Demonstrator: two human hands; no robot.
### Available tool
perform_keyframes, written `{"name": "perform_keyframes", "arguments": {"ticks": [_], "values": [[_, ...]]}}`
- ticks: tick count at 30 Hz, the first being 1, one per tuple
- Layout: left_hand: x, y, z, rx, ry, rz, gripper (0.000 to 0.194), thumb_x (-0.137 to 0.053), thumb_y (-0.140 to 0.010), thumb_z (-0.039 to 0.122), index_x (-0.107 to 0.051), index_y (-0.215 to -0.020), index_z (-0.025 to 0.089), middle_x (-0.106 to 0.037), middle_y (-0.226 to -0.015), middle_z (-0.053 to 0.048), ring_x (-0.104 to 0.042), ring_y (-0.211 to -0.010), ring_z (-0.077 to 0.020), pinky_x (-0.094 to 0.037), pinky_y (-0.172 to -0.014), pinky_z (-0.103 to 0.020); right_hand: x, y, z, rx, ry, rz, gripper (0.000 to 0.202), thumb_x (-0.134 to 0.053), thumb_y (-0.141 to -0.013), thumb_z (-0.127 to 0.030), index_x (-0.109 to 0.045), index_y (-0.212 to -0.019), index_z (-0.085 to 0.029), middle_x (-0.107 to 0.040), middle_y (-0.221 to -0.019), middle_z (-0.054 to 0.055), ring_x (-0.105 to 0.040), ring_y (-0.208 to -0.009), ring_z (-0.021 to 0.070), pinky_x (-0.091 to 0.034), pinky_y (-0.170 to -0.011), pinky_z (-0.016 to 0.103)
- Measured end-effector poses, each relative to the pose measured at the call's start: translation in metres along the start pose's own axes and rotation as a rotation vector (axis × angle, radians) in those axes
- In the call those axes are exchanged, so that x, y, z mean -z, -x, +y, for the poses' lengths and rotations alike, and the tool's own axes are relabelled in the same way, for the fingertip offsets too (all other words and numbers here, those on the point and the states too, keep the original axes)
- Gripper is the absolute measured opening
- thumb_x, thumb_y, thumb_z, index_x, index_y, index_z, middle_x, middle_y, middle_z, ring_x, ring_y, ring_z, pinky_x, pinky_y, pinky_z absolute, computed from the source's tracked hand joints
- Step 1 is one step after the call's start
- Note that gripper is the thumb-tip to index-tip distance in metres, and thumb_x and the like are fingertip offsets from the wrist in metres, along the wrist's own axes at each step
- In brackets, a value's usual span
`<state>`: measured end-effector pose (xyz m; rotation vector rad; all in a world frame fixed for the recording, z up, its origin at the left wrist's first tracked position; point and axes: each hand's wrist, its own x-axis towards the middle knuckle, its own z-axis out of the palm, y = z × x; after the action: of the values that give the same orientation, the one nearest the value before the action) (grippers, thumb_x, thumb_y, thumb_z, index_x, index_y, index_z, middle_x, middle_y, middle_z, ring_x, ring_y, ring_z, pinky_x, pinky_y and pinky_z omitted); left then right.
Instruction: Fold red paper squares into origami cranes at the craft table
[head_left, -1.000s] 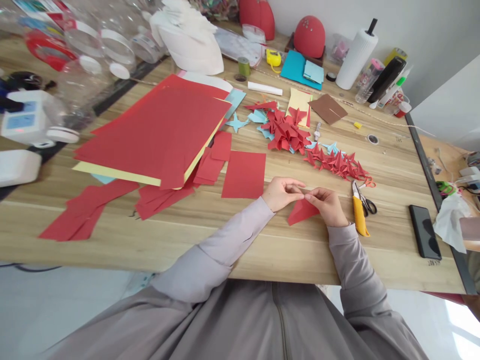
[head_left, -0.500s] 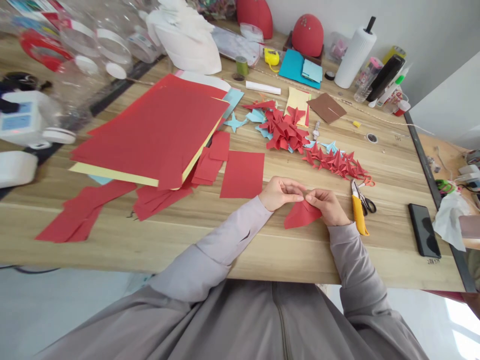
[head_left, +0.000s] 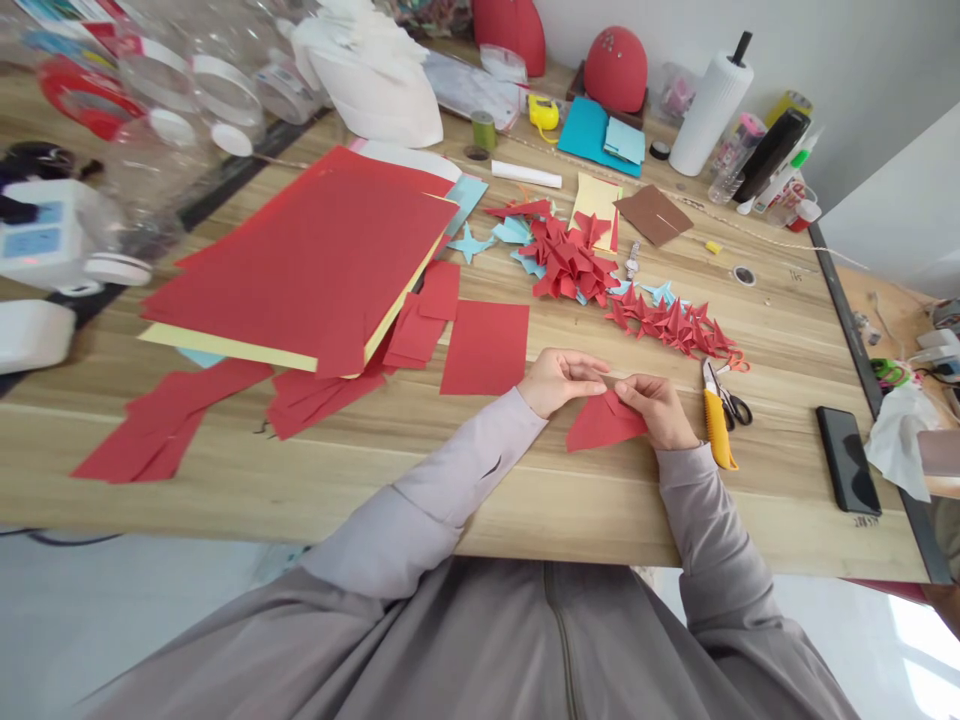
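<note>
Both hands pinch a small folded piece of red paper above the table's front part. My left hand is closed on its upper left edge, thumb and fingers together. My right hand grips the upper right side between thumb and fingers. Left of them lies a flat red paper square. Beyond the hands are a row of folded red paper stars and a heap of red stars. Close to my right wrist lie a yellow-handled utility knife and scissors.
Large red sheets are stacked at the left, with loose red strips in front. A phone lies by the right edge. Toward the back are a yellow tape measure, a white bottle and a wristwatch.
The folded red paper has turned slightly, and its lower edge sits a little higher. My hands have shifted up slightly, with the right fingers moved a bit to the right.
</note>
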<state>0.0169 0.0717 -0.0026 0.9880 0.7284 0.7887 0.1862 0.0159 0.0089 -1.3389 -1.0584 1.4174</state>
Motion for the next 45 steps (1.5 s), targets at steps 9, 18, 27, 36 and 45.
{"name": "perform_keyframes", "arguments": {"ticks": [9,18,27,36,45], "values": [[0.004,-0.001,0.000,-0.038,-0.058,0.074,0.036,-0.083,-0.050,0.020,-0.071,-0.083,0.012,-0.069,-0.062,-0.002,-0.064,-0.058,-0.0132,-0.052,-0.065,-0.027,-0.005,0.002,-0.001,0.037,0.121,-0.027,0.033,-0.075,-0.064,-0.049,-0.068,-0.069,-0.018,-0.067,-0.064,0.000,-0.053,-0.054,0.0108,-0.043,-0.055,0.025],[-0.003,0.000,-0.002,-0.022,-0.062,0.089,0.034,-0.083,-0.048,0.018,-0.070,-0.079,0.011,-0.067,-0.059,-0.001,-0.061,-0.055,-0.0100,-0.049,-0.060,-0.022,-0.002,-0.002,0.004,0.088,0.151,0.005,0.035,-0.073,-0.065,-0.051,-0.065,-0.068,-0.017,-0.063,-0.062,-0.001,-0.050,-0.055,0.0098,-0.040,-0.054,0.023],[0.000,0.000,-0.002,-0.057,-0.125,0.138,0.035,-0.082,-0.049,0.021,-0.070,-0.081,0.011,-0.066,-0.060,-0.001,-0.060,-0.055,-0.0116,-0.047,-0.057,-0.024,-0.003,-0.003,0.006,0.071,0.143,-0.053,0.030,-0.077,-0.063,-0.045,-0.064,-0.066,-0.017,-0.064,-0.062,-0.002,-0.052,-0.055,0.0094,-0.042,-0.055,0.024],[-0.001,0.000,-0.002,-0.057,-0.073,0.153,0.035,-0.081,-0.049,0.020,-0.070,-0.080,0.011,-0.065,-0.057,0.001,-0.058,-0.053,-0.0097,-0.046,-0.057,-0.023,0.001,-0.005,0.010,0.057,0.072,-0.033,0.029,-0.080,-0.058,-0.041,-0.070,-0.073,-0.019,-0.070,-0.071,0.000,-0.060,-0.062,0.0131,-0.049,-0.062,0.027],[0.005,-0.003,0.002,-0.036,-0.114,0.205,0.039,-0.081,-0.055,0.026,-0.070,-0.089,0.012,-0.065,-0.057,0.001,-0.056,-0.047,-0.0092,-0.046,-0.049,-0.022,-0.001,-0.009,0.010,0.060,-0.175,0.238,0.038,-0.083,-0.053,-0.037,-0.070,-0.085,-0.020,-0.073,-0.076,0.001,-0.066,-0.066,0.0167,-0.055,-0.065,0.031]]}}
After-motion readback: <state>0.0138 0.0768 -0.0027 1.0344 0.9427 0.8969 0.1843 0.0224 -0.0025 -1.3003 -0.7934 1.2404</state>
